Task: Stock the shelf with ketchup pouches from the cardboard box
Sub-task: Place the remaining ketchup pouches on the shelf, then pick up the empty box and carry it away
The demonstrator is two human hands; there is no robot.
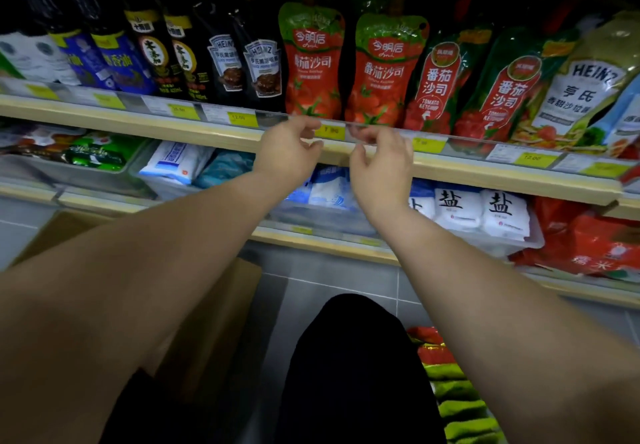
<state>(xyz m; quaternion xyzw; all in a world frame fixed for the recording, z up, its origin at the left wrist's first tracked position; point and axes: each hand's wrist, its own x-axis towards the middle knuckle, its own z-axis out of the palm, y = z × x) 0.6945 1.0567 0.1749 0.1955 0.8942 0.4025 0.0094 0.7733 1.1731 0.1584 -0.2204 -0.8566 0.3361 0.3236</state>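
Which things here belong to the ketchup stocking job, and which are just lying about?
Job: ketchup pouches, shelf, cardboard box, left hand, right hand.
Lying about: dark sauce bottles, Heinz salad dressing pouch, salt bags, red packs.

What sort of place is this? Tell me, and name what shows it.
Most likely a grocery shop aisle: ketchup pouches stand side by side on a shelf, yellow price tags line its edge, and salt bags lie on the shelf below.
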